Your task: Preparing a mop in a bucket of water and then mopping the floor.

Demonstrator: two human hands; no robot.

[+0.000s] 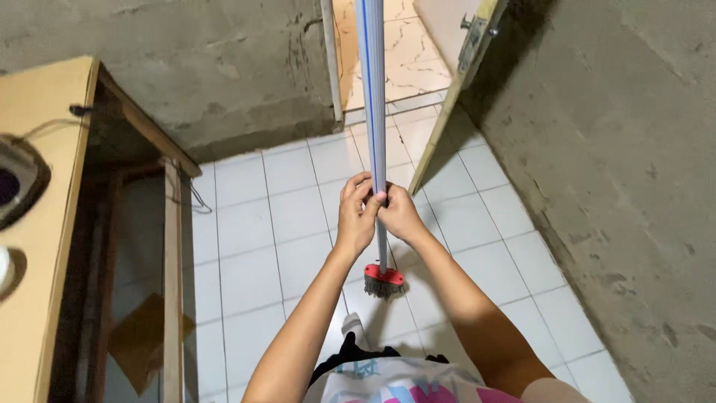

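At the centre of the view, a long pale blue-and-grey broom handle [372, 97] stands nearly upright above a white tiled floor [283, 224]. Both hands clasp the handle at the same height, touching each other. The left hand [356, 211] wraps around the handle from its left side, fingers curled closed on it. The right hand [399, 213] grips the handle from its right side, likewise closed around it, with its fingertips meeting those of the left hand against the handle. Below the hands, the handle runs down to a red broom head [384, 275] with short dark bristles [382, 288], which sits on or just above the tiled floor; contact cannot be told. Both forearms reach up toward the handle from the lower edge of the view, where a patterned white, blue and pink garment [403, 384] shows.

To the left of the handle, a light wooden surface [41, 246] on a dark wooden frame [173, 283] carries a dark round object [19, 186] with a cord. Beyond the handle, an open doorway leads to a marbled cream floor [406, 52], and a wooden door [456, 89] stands ajar just right of the handle. Rough grey concrete walls [619, 186] lie to either side of the handle.
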